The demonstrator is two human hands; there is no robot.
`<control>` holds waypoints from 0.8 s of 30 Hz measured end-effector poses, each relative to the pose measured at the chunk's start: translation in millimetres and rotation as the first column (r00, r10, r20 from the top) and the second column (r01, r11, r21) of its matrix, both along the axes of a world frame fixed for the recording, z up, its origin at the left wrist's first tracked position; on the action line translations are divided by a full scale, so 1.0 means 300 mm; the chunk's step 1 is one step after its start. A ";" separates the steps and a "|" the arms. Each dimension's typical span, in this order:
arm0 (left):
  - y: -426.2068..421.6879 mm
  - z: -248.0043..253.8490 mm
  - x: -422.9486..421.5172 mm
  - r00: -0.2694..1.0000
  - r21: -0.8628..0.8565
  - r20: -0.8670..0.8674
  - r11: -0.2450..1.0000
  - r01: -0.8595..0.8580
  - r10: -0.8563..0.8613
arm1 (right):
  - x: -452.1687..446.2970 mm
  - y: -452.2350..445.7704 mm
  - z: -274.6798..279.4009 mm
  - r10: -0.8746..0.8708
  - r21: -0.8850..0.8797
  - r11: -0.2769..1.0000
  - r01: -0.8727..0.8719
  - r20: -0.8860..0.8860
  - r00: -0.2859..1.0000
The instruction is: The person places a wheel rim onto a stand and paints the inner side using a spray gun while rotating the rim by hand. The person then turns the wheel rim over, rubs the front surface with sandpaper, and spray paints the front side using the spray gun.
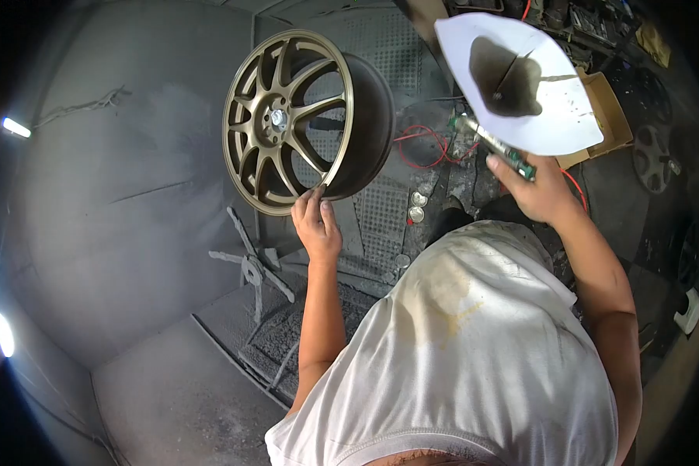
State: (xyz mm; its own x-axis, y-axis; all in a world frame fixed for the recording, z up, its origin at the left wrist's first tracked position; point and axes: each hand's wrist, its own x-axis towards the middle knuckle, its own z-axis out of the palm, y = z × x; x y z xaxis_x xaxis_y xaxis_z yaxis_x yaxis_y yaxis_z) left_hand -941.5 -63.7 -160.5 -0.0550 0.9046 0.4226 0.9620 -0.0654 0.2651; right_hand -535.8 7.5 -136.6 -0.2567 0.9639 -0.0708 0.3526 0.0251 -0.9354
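A bronze multi-spoke wheel rim (268,157) hangs or stands upright at upper centre. My left hand (317,225) is at its lower edge, fingers bent and touching the rim. At the upper right my right hand (537,189) is closed round a green-and-silver tool (495,144), thin and pen-like. Just beyond that hand is a white sheet (563,116) with a dark shape in its middle; whether the same hand also holds the sheet is hidden.
A cardboard box (607,116) sits behind the sheet. Red hose (421,147) loops on the floor near small round lids (418,206). A dusty star-shaped stand (252,269) is below the rim. Grey walls (132,194) rise at left; another wheel (654,159) lies far right.
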 end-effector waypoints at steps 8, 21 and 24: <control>0.003 0.006 -0.006 1.000 -0.026 0.030 1.000 0.008 -0.007 | -0.022 -0.046 -0.024 0.190 -0.455 0.856 -0.245 -0.164 0.968; -0.001 -0.015 -0.043 0.999 0.020 -0.003 0.999 0.035 -0.035 | 0.033 0.037 -0.089 -0.140 0.108 0.984 0.142 -0.027 0.990; -0.021 -0.020 -0.071 1.000 0.011 -0.003 1.000 0.012 -0.012 | 0.039 0.006 0.031 0.017 -0.027 1.000 -0.015 0.077 0.997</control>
